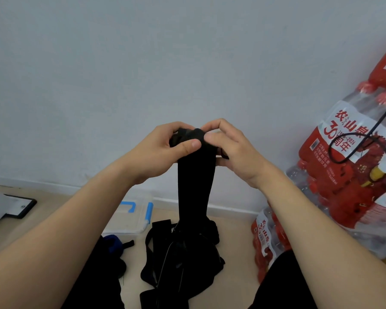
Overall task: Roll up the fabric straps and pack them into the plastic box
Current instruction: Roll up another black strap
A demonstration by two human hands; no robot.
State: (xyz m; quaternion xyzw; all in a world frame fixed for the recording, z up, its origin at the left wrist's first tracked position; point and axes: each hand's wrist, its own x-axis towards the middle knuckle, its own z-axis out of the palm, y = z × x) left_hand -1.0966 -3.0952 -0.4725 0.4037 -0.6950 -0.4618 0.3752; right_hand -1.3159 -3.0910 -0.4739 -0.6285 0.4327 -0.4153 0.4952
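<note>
**A:** Item one?

**B:** Fabric strap (196, 181), black, one. Held in the air in front of the wall. The top end is wound into a small roll (191, 136). The tail hangs straight down into the strap pile (181, 259) on the floor (236, 233).

**A:** Hands?

**B:** Left hand (161, 152): thumb across the front of the roll, fingers (165, 128) curled behind, gripping it. Right hand (234, 152): pinching the roll's right edge, index arched over the top.

**A:** Container?

**B:** Plastic box (129, 219), clear with blue clips, on the floor just behind the pile and partly hidden by the left forearm. I cannot tell what it holds. Also listed: a blue roll (113, 241) near it, and packs of bottled water (348, 166) at right.

**A:** Hazards?

**B:** Three, as I judge it.
1. The tail ends among the loose straps. Winding upward may snag it or lift a neighbour with it.
2. The roll is small and held only by fingertips. Slack in the tail would let it wind loose or skew into a cone.
3. Any shift of grip could let the roll spring open. An untidy roll would take more room in the box.
</note>
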